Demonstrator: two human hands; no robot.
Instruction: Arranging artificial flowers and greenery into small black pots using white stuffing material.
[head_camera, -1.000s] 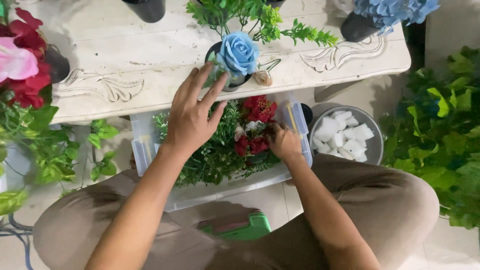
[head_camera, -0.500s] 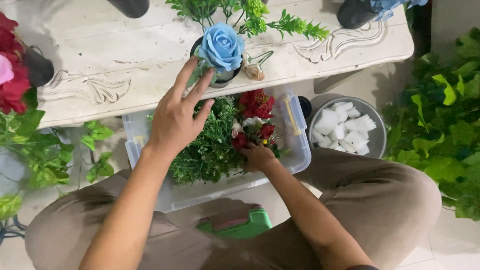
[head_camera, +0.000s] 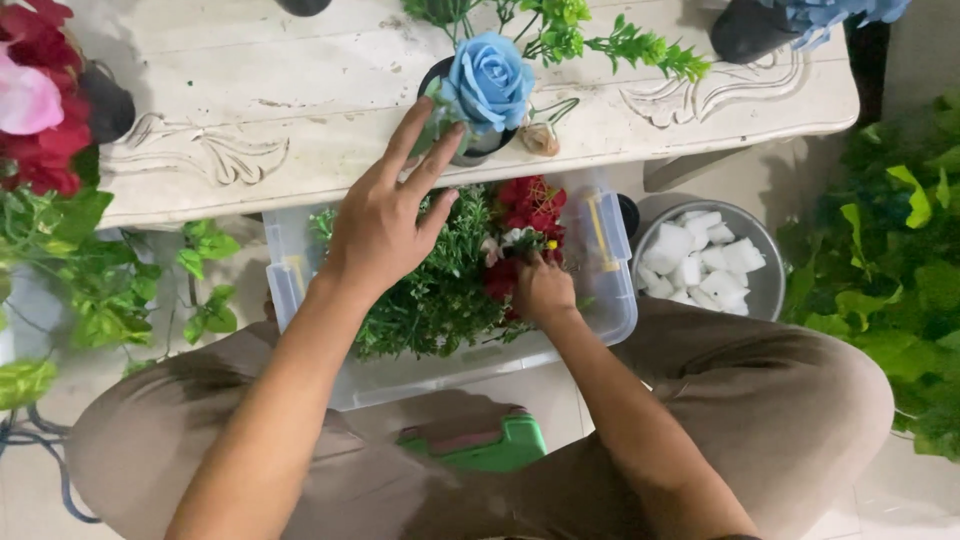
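Under a carved table (head_camera: 250, 160); left hand (head_camera: 385, 225) spread open; right hand (head_camera: 543, 288) gripping red flowers (head_camera: 525, 205).

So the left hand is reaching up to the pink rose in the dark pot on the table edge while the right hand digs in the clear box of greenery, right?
Not quite: the rose is blue, not pink, as the head view shows. The left hand does reach up to it in its dark pot at the table edge, while the right hand is in the clear box of greenery.
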